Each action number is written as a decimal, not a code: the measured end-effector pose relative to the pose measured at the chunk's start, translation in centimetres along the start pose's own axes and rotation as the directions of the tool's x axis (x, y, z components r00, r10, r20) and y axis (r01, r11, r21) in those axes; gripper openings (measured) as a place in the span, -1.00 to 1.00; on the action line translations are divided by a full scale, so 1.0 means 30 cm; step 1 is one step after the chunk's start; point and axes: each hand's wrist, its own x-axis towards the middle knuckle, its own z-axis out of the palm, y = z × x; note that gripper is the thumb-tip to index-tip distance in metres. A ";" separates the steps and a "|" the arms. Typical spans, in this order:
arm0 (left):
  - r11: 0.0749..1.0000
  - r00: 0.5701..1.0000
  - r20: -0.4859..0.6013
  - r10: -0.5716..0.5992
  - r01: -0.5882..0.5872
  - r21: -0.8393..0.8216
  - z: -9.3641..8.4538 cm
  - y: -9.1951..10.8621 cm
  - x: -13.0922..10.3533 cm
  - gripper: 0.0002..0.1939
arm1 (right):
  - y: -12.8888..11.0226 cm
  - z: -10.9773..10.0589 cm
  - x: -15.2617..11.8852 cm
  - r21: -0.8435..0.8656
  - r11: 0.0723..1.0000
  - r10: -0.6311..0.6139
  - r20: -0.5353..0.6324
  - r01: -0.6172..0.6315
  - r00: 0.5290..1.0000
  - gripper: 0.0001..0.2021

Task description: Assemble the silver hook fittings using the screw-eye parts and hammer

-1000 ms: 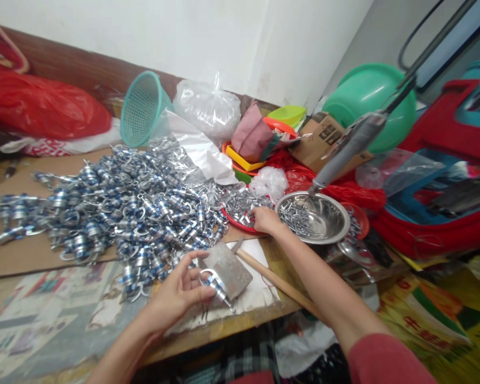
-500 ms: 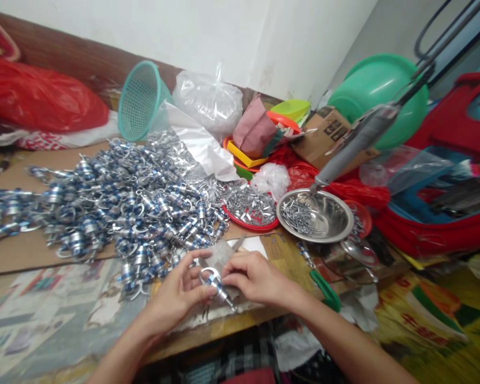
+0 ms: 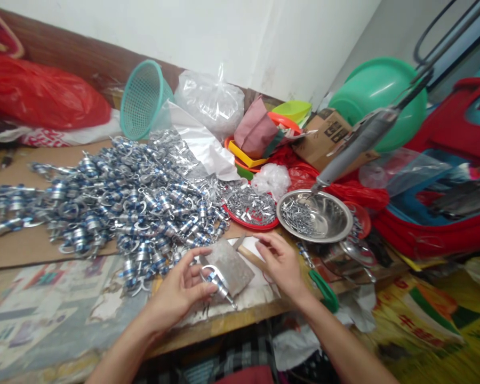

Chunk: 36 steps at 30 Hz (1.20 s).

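Between the thumb and fingers of my left hand [image 3: 190, 282] is a silver and blue metal fitting [image 3: 220, 286] with a curved open hook at its upper end. The fitting lies over a flat grey block [image 3: 234, 266]. My right hand [image 3: 278, 261] has moved onto the wooden handle [image 3: 253, 258] of a tool just right of the block; its fingers are bent and apart, and whether they grip the handle is unclear. The tool's metal end [image 3: 239, 242] points up and left.
A large pile of similar fittings [image 3: 136, 197] spreads at the left. Behind the block stand a red tray of small metal pieces [image 3: 251, 205] and a steel bowl [image 3: 332, 216] holding pins. A grey-handled hanging tool [image 3: 344, 152] slants above the bowl. Green-handled item [image 3: 324, 290] lies at right.
My right hand has moved right, off the fitting and over to the wooden handle, uncovering the block. My left hand stays put with the fitting.
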 end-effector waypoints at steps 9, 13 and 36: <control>0.999 1.000 -0.015 0.003 -0.002 0.038 0.006 0.000 -0.008 -0.40 | 0.097 -0.073 -0.094 -0.394 0.919 0.097 0.222 -0.002 0.970 -0.82; 0.999 0.999 -0.031 0.014 -0.013 0.038 0.009 0.002 -0.010 -0.40 | -0.021 -0.130 -0.112 -0.271 0.948 -0.150 0.080 0.166 0.985 -0.69; 0.965 0.962 -0.243 0.123 -0.059 0.256 0.017 -0.003 -0.036 -0.85 | 0.116 -0.067 -0.040 -0.286 0.954 0.161 0.248 -0.087 0.955 -0.73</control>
